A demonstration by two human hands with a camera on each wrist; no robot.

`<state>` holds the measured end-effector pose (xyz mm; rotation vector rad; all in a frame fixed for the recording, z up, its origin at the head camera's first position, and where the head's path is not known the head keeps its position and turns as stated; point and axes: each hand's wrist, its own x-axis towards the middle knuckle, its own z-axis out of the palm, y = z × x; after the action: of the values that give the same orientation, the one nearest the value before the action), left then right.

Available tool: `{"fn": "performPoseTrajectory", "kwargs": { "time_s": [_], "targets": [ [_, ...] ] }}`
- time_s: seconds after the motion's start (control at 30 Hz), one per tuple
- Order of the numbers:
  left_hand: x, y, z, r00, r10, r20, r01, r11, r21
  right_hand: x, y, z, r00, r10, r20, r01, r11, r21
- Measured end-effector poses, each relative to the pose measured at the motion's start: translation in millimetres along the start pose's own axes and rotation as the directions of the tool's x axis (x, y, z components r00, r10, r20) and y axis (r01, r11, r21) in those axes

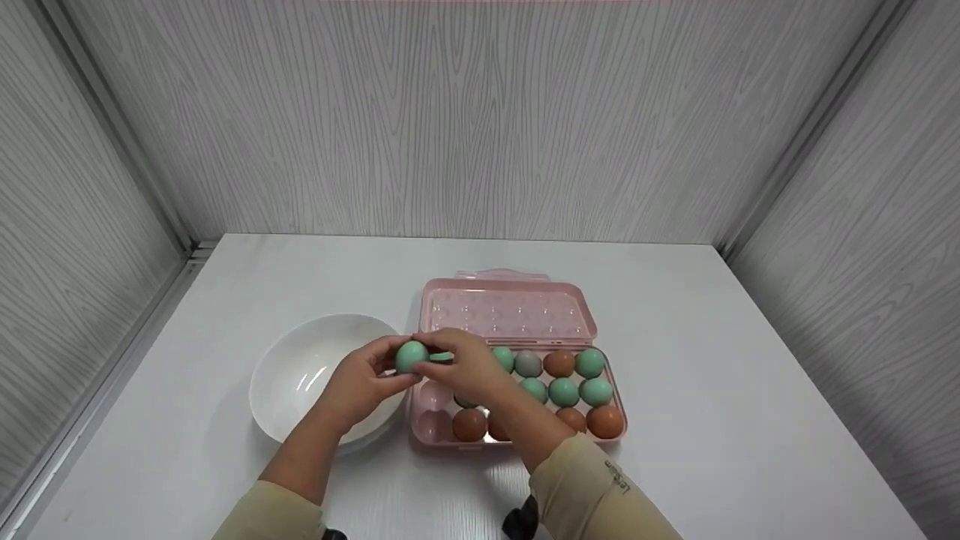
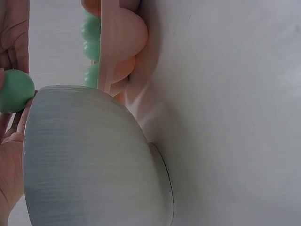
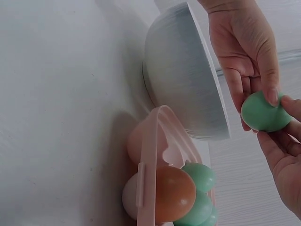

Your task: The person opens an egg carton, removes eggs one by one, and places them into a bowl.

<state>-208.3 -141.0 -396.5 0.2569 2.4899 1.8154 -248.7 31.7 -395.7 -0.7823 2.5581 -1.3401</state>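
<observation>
A pale green egg (image 1: pixel 412 357) is held up between both hands, beside the rim of a white bowl (image 1: pixel 289 360). My left hand (image 1: pixel 358 384) pinches it from the left; in the right wrist view its thumb lies over the egg (image 3: pixel 264 112). From the other side, my right hand (image 1: pixel 474 367) grips the same egg with thumb and fingertips. A strip of green shows between the right fingers in the head view. Below that hand lies an open pink egg carton (image 1: pixel 427 441), holding green, brown and greyish eggs, partly covered by the right forearm.
The carton's see-through pink lid (image 1: pixel 510 307) lies folded back behind the eggs. Two cups at its left end hold no egg. The bowl stands close to the carton's left side on a white table (image 1: pixel 712 360). Grey wood-grain panels (image 1: pixel 465 120) enclose the back and sides.
</observation>
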Motion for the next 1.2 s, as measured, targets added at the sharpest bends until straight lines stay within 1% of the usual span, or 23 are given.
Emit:
{"fn": "performPoseTrajectory", "kwargs": {
  "time_s": [0.1,0.23,0.3,0.5,0.7,0.87,0.97,1.1,1.2],
  "targets": [
    [2.5,-10.1,-2.9,1.0,0.007,0.0,-0.007,1.0,-0.003,-1.0,2.1,-2.2,1.0,-0.009,0.004,0.009,0.999,0.041],
    [6.7,-28.7,-9.0,1.0,-0.019,-0.011,0.019,1.0,-0.007,-3.3,5.1,-6.4,1.0,0.008,-0.008,-0.007,0.996,0.093],
    [5.8,-32.6,-12.2,0.999,-0.036,-0.013,0.036,0.999,-0.015,-4.0,6.5,-8.9,1.0,0.02,-0.019,-0.018,0.995,0.099],
    [1.7,-39.7,-20.7,0.996,-0.084,-0.009,0.084,0.996,-0.014,-7.1,9.1,-17.4,0.999,0.017,-0.04,-0.013,0.996,0.093],
    [-0.1,-47.6,-25.4,0.995,-0.104,-0.001,0.104,0.993,0.06,-9.8,16.1,-23.1,0.999,0.036,-0.041,-0.032,0.995,0.097],
    [-0.1,-52.2,-25.9,0.99,-0.142,0.013,0.141,0.986,0.09,-9.9,22.3,-24.4,0.998,0.03,-0.05,-0.027,0.998,0.063],
    [-0.8,-54.0,-25.1,0.987,-0.159,0.023,0.157,0.983,0.09,-10.8,24.6,-24.6,0.998,0.042,-0.044,-0.04,0.998,0.052],
    [-1.4,-55.3,-23.2,0.984,-0.174,0.034,0.172,0.982,0.073,-12.6,26.7,-25.2,0.996,0.078,-0.038,-0.076,0.996,0.054],
    [-1.2,-55.9,-21.7,0.982,-0.183,0.042,0.179,0.98,0.083,-13.6,28.3,-26.0,0.995,0.092,-0.04,-0.09,0.995,0.049]
  ]
}}
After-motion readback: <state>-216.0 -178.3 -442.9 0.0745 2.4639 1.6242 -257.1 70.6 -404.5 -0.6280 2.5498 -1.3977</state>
